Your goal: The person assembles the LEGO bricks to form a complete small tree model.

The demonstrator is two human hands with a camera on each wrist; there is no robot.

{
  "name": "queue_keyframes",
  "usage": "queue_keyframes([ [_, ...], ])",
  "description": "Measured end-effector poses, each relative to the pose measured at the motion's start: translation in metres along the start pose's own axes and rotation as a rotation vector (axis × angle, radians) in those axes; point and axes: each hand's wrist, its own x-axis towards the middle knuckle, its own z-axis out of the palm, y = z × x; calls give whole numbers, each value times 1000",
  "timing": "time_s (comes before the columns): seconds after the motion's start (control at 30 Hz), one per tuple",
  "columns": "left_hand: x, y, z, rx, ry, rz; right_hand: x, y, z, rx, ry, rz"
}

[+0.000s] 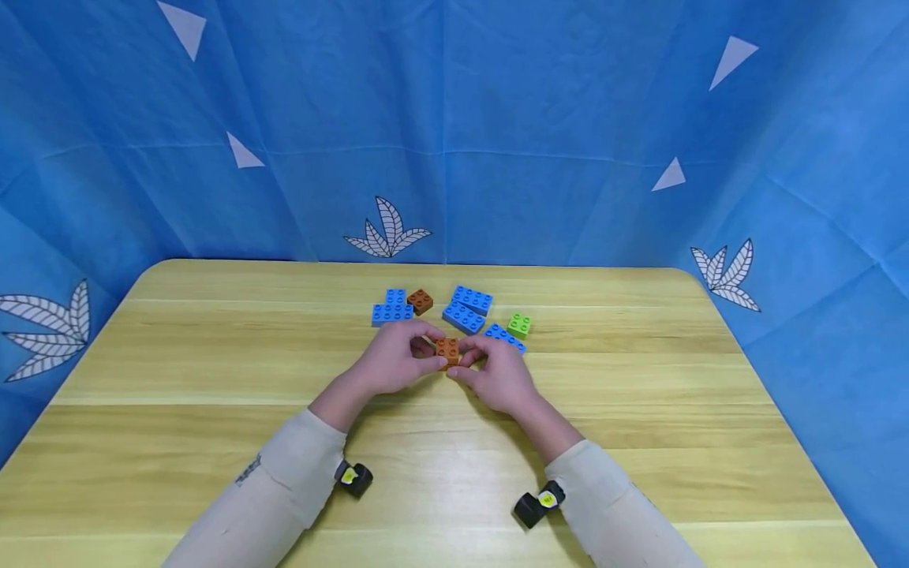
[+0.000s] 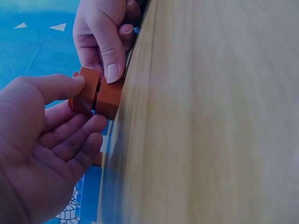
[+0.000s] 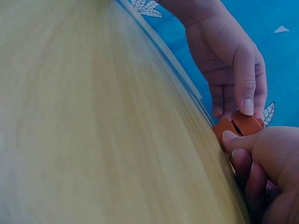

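Observation:
Close over the middle of the table, my left hand (image 1: 393,359) pinches an upper orange-brown toy brick (image 2: 86,95) between thumb and fingers. Directly beneath it, my right hand (image 1: 503,377) grips a lower orange-brown brick (image 2: 110,100), its thumb on the near side. A narrow dark gap shows between the two bricks in the left wrist view. From the head view, the upper brick's studs face up and the lower one is mostly hidden.
Beyond the hands lie blue bricks (image 1: 393,314) at left, a brown brick (image 1: 420,300), two more blue bricks (image 1: 463,318), another blue brick (image 1: 505,338) by the right hand and a green brick (image 1: 519,325). A blue curtain (image 1: 497,213) hangs behind the wooden table (image 1: 213,355).

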Motion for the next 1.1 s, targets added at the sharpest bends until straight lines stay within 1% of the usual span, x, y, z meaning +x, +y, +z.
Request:
queue_keyframes([
  [0.13,1,-1,1,10,-9,7,-1,1,1,-9,1,4],
  [0.37,6,-1,1,68,-18,31,-1,-1,0,-21,-5,29],
  [0.5,7,-2,2,50,-15,15,-1,-2,0,-26,-9,48],
  [0.67,6,-5,2,14,29,4,1,-5,1,-22,-9,33],
  [0.77,5,-7,2,-7,44,11,2,-6,1,-21,5,15],
  [0.97,3,-8,5,-24,51,25,1,-2,1,13,53,-15],
  [1.1,3,-10,6,-28,59,6,0,0,3,20,65,-27],
])
